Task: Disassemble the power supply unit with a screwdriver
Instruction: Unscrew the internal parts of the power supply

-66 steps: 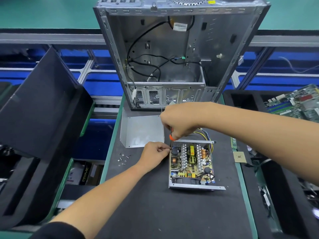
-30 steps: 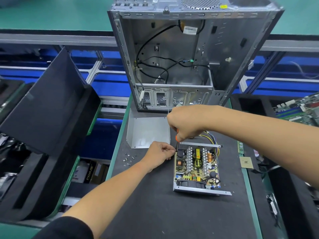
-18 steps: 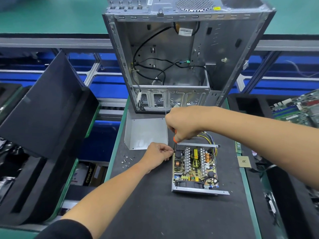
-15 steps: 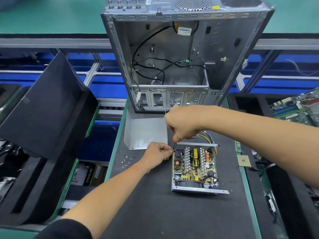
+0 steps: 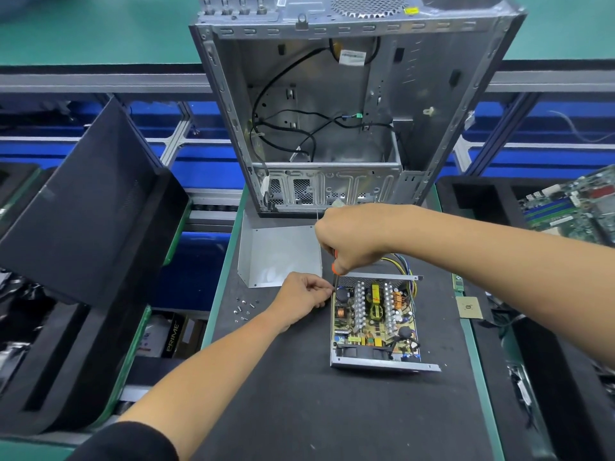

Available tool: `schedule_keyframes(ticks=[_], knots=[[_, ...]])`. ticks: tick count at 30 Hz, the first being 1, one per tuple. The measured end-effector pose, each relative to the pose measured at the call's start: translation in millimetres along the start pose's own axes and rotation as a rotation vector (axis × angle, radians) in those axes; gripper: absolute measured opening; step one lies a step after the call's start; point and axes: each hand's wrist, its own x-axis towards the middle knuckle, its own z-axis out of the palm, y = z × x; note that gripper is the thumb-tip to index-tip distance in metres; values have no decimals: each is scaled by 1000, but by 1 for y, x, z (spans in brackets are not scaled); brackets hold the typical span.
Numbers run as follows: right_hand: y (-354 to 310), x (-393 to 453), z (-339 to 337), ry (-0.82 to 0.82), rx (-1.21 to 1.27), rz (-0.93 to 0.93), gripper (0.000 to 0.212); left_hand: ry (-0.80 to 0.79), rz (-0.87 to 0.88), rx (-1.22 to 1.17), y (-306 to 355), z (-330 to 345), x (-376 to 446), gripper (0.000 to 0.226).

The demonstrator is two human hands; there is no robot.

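Mat (image 5: 299,394) showing black w/ green edging. PSU board (image 5: 372,321) showing yellow-green, w/ silver heatsinks, orange coil, yellow/black wires. Screwdriver (image 5: 335,269) showing orange at handle (mostly hidden). PC case (image 5: 416,94) reading bare grey metal; cover plate (image 5: 283,254) grey. Bins behind (image 5: 206,168) showing blue.

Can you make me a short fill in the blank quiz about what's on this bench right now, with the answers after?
1. The right hand grips a screwdriver whose handle is ____.
2. The power supply unit lies on the black mat with its cover ____.
3. The loose screws lie to the ____ of the left hand.
4. Behind the removed metal cover stands an open computer ____.

Answers: orange; off; left; case
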Motion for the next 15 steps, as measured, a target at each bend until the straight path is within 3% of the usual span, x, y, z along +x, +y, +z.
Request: schedule_keyframes(ticks=[15], knots=[[-2, -2, 0, 14, -54, -9, 44, 32, 8, -6, -2, 4, 0, 6]])
